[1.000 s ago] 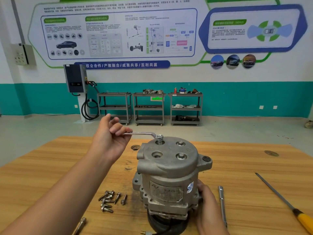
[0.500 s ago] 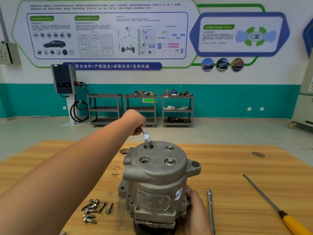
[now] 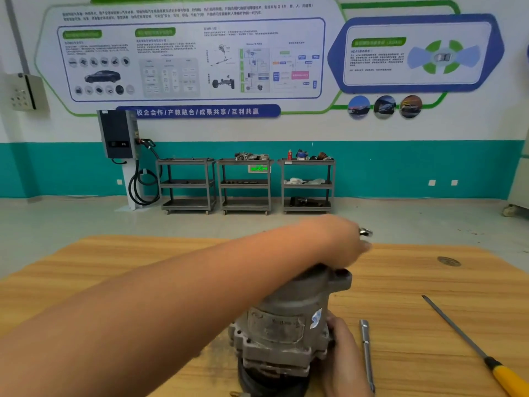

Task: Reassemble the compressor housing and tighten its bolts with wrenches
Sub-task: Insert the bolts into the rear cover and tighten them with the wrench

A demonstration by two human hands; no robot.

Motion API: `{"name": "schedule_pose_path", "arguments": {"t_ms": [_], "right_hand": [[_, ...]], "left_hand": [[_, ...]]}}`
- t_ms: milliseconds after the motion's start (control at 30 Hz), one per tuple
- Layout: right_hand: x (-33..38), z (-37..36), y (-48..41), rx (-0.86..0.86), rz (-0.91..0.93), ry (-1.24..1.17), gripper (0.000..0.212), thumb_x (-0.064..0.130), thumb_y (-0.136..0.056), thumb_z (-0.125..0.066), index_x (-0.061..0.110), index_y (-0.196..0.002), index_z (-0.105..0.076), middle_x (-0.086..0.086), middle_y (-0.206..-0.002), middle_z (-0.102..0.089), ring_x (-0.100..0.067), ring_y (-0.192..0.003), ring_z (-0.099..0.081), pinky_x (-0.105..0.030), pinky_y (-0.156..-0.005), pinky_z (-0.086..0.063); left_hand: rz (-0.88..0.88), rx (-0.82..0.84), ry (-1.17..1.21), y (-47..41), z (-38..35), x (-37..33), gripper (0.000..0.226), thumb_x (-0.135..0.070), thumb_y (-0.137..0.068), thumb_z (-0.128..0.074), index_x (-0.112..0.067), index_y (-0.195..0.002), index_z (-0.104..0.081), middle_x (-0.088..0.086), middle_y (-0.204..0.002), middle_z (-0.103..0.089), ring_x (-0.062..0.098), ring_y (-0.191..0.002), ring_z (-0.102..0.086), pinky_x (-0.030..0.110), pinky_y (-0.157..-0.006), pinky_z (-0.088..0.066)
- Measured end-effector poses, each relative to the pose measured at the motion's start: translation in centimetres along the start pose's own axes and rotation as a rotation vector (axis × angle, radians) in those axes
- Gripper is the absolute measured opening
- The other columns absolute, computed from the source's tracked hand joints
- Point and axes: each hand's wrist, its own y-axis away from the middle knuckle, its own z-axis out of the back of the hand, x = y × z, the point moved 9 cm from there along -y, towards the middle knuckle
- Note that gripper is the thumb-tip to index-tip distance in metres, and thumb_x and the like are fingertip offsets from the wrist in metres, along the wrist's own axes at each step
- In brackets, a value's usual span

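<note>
The grey metal compressor housing (image 3: 289,319) stands upright on the wooden table (image 3: 429,282). My left forearm crosses over its top and hides the bolts there. My left hand (image 3: 340,242) is blurred, beyond the housing's upper right, and grips the wrench (image 3: 365,232), of which only the shiny ring end shows past the fingers. My right hand (image 3: 343,356) holds the housing's lower right side near its base.
A slim metal rod (image 3: 366,348) lies just right of my right hand. A long screwdriver with a yellow handle (image 3: 472,348) lies farther right. Three grey carts (image 3: 246,184) stand at the far wall, beside a charger (image 3: 117,136).
My left hand has swung the wrench from the left, round the back of the housing's top, over to the right. My forearm now covers the top and the loose bolts on the table.
</note>
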Motion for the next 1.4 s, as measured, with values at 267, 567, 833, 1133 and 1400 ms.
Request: {"name": "schedule_pose_path", "arguments": {"t_ms": [267, 567, 833, 1133, 1400], "right_hand": [[-0.4, -0.7, 2.1, 0.145, 0.223, 0.009, 0.041, 0.039, -0.083, -0.055, 0.019, -0.117, -0.065, -0.009, -0.110, -0.070, -0.026, -0.107, -0.064, -0.050, -0.101, -0.042], [-0.8, 0.6, 0.3, 0.043, 0.067, -0.113, 0.029, 0.022, -0.092, -0.044, 0.010, -0.092, -0.070, -0.015, -0.078, -0.072, -0.028, -0.063, -0.069, -0.035, -0.061, -0.046], [-0.5, 0.1, 1.0, 0.044, 0.073, -0.092, 0.029, 0.016, -0.092, -0.043, 0.010, -0.077, -0.067, -0.012, -0.061, -0.066, -0.023, -0.052, -0.064, -0.035, -0.057, -0.041], [0.4, 0.7, 2.3, 0.023, 0.125, -0.008, 0.027, 0.009, -0.098, -0.037, 0.011, -0.081, -0.058, -0.004, -0.051, -0.065, -0.013, -0.045, -0.063, -0.032, -0.061, -0.038], [1.9, -0.8, 0.8, 0.079, -0.038, 0.091, 0.024, -0.004, -0.098, -0.032, 0.007, -0.096, -0.052, -0.011, -0.077, -0.051, -0.033, -0.085, -0.046, -0.037, -0.078, -0.035]], "left_hand": [[-0.128, -0.521, 0.277, 11.0, 0.9, -0.3, 0.059, -0.069, -0.090, -0.027, -0.019, -0.077, -0.056, -0.005, -0.079, -0.054, 0.012, -0.083, -0.044, 0.031, -0.091, -0.028], [0.195, -0.942, 1.234, 19.0, -3.4, 11.9, 0.026, -0.046, -0.084, -0.051, -0.029, -0.069, -0.064, -0.009, -0.097, -0.073, 0.011, -0.098, -0.066, 0.024, -0.085, -0.049], [0.624, -0.957, 1.315, 15.1, -5.3, 21.8, 0.019, -0.028, -0.094, -0.056, -0.017, -0.109, -0.061, -0.001, -0.092, -0.064, 0.012, -0.082, -0.062, 0.022, -0.063, -0.047], [0.697, -0.368, 0.965, 2.8, -2.4, 20.2, 0.020, -0.007, -0.098, -0.048, 0.000, -0.110, -0.062, 0.018, -0.108, -0.064, 0.024, -0.092, -0.057, 0.031, -0.073, -0.051], [0.286, -0.128, 0.570, -2.2, 1.3, 9.5, 0.032, -0.006, -0.097, -0.048, -0.004, -0.127, -0.058, 0.013, -0.122, -0.063, 0.022, -0.099, -0.063, 0.032, -0.086, -0.052]]}}
